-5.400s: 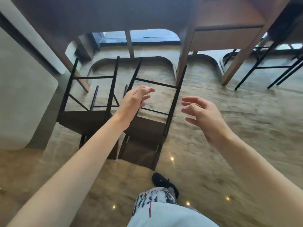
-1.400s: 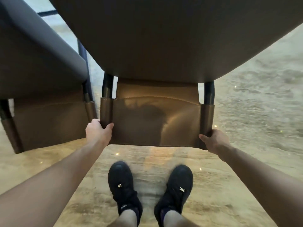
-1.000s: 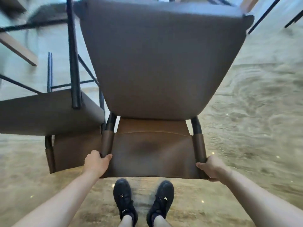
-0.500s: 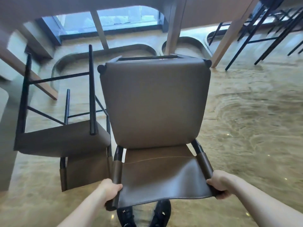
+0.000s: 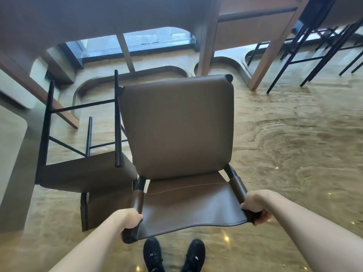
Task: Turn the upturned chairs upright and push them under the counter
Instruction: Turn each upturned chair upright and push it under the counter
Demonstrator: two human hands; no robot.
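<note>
A brown leather chair (image 5: 176,130) stands upright in front of me, its seat facing up and its backrest nearest to me. My left hand (image 5: 128,218) grips the left top corner of the backrest. My right hand (image 5: 255,206) grips the right top corner. To its left a second brown chair (image 5: 84,171) rests upside down, seat on the floor and black legs pointing up. The wooden counter (image 5: 98,18) spans the top of the view, beyond both chairs.
Wooden counter legs (image 5: 206,46) come down ahead and to the right. Black-legged stools (image 5: 314,46) stand at the far right. A pale wall panel (image 5: 11,154) borders the left. My black shoes (image 5: 172,256) are on the glossy marble floor (image 5: 294,154) just behind the chair.
The chair in my hands has tipped from upside down to upright, its seat now facing up. Both hands stay on the backrest corners. The left chair has not moved.
</note>
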